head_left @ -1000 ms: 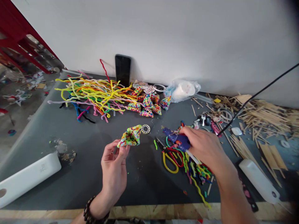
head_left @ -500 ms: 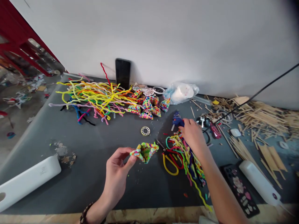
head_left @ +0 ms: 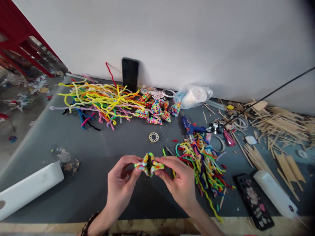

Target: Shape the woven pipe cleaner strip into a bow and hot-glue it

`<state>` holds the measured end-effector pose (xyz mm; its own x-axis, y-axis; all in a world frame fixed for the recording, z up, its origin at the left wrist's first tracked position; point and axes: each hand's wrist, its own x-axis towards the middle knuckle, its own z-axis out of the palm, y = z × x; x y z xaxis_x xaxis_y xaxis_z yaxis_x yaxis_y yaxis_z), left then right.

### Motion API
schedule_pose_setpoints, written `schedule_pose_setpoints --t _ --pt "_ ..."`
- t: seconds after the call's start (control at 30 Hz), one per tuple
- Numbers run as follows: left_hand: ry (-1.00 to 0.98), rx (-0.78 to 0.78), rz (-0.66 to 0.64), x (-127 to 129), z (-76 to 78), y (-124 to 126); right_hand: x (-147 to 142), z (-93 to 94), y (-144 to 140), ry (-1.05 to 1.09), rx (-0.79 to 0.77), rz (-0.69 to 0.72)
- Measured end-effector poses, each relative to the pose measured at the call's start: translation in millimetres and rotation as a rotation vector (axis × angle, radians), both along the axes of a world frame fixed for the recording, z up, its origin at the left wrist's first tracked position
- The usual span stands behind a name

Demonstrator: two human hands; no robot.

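A small multicoloured fuzzy pipe-cleaner piece (head_left: 149,165), folded with an opening in its middle, is held just above the table's front half. My left hand (head_left: 123,178) pinches its left end between thumb and fingers. On the opposite end, my right hand (head_left: 178,180) is closed in the same kind of pinch. Beyond the right hand lies a blue glue gun (head_left: 190,126), its nozzle near a heap of cut pipe cleaners (head_left: 199,157). Scissors (head_left: 169,151) are partly hidden behind the right hand.
Long pipe cleaners (head_left: 98,100) are piled at back left, beside a phone (head_left: 130,74) leaning on the wall. Several finished-looking colourful pieces (head_left: 156,108) sit near a plastic bag (head_left: 194,96). Wooden sticks (head_left: 283,124) and a patterned phone case (head_left: 254,201) occupy the right. A round ring (head_left: 154,137) lies centrally.
My right hand has let go of the glue gun, which now lies on the table, and has come left to grip the fuzzy piece. The piece is squeezed narrower.
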<state>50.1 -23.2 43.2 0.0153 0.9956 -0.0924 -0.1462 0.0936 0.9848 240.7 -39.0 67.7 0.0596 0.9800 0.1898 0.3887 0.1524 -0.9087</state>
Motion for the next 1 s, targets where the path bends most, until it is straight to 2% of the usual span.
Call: schedule_pose_setpoints --t 0.13,0.37,0.57,0.63,0.87,1.0 --pt "0.124 0.112 -0.032 -2 3.9 -2 -4 0.6 -2 -0.076 0.083 0.027" --pt "0.257 0.358 -0.033 -2 7.6 -1 -12 5.2 -7 -0.05 0.094 0.026" --pt "0.302 0.699 -0.022 -4 11.2 2 -19 3.5 -7 -0.048 0.323 -0.008" --pt "0.305 0.769 -0.048 -7 10.5 0 -22 0.4 -9 -0.027 0.379 -0.004" --pt "0.337 0.835 -0.137 -17 9.0 -6 -24 -9.2 -14 0.029 0.462 0.056" --pt "0.304 0.843 -0.174 -19 8.0 -7 -21 -3.3 -13 0.093 0.381 0.08"
